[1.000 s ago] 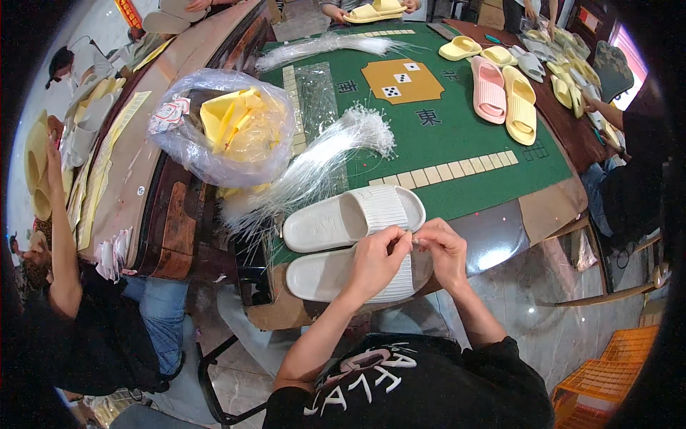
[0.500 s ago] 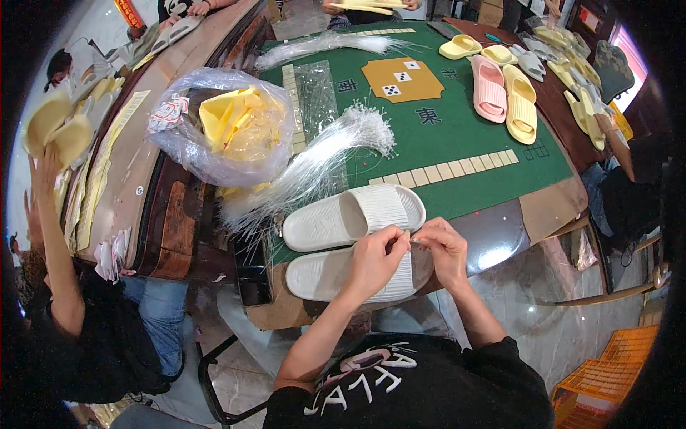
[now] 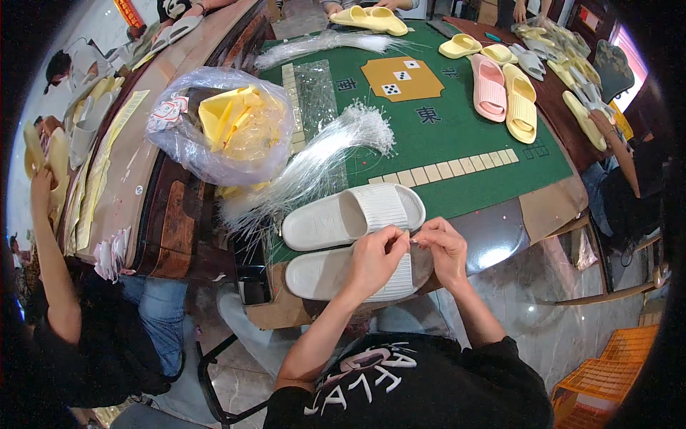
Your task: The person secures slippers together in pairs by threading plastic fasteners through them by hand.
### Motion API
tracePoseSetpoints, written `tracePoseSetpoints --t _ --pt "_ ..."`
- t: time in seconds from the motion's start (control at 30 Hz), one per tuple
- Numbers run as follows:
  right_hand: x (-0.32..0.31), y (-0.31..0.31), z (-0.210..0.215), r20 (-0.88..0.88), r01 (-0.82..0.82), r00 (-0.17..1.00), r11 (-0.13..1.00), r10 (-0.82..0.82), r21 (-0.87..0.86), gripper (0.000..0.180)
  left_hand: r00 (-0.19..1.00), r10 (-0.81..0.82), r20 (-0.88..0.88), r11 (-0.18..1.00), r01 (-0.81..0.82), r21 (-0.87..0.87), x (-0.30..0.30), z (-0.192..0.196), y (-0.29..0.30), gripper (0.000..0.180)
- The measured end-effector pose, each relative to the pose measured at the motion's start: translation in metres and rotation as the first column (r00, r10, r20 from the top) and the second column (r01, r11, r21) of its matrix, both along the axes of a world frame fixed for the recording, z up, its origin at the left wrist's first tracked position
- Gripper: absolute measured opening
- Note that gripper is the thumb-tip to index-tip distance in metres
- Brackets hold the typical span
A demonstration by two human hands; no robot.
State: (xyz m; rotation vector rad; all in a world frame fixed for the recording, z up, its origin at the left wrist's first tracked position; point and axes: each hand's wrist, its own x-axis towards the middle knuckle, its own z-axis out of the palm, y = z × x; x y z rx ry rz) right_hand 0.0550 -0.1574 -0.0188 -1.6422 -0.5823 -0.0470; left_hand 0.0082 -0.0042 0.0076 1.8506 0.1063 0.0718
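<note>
Two pale grey slide slippers lie side by side in front of me at the table's near edge, the farther slipper fully in sight and the nearer slipper partly under my wrist. Over the nearer one's strap, my left hand is closed in a pinch. Close beside it, my right hand pinches too, its fingertips almost meeting the left ones. Whatever is between the fingertips is too small to make out. Just beyond the slippers spreads a bundle of clear plastic loop fasteners.
A plastic bag with yellow sheets stands at the left of the green-topped table. A second fastener bundle lies farther back. Pink and yellow slippers lie at the right. Co-workers handle slippers around the tables.
My hands and the grey slippers stay almost still. The co-worker at left has lowered a pair of yellow slippers. Across the table, another person's yellow slippers have turned and come forward.
</note>
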Motion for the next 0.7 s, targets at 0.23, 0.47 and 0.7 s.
tracePoseSetpoints --t 0.23,0.47,0.7 --pt "-0.0001 0.001 0.001 0.004 0.005 1.0 1.0 -0.005 -0.021 0.02 1.0 -0.028 0.004 1.0 0.028 -0.012 0.0003 -0.0022 0.0006 0.019" --pt "0.0018 0.0007 -0.0022 0.008 -0.017 1.0 1.0 0.017 -0.008 0.019 0.999 -0.027 -0.02 0.999 0.027 0.019 0.0005 -0.0037 0.0013 0.019" --pt "0.0048 -0.0024 -0.0054 0.141 -0.005 0.99 0.996 0.018 -0.092 0.017 0.998 -0.06 0.033 0.998 0.059 0.029 0.0004 -0.0067 0.0029 0.021"
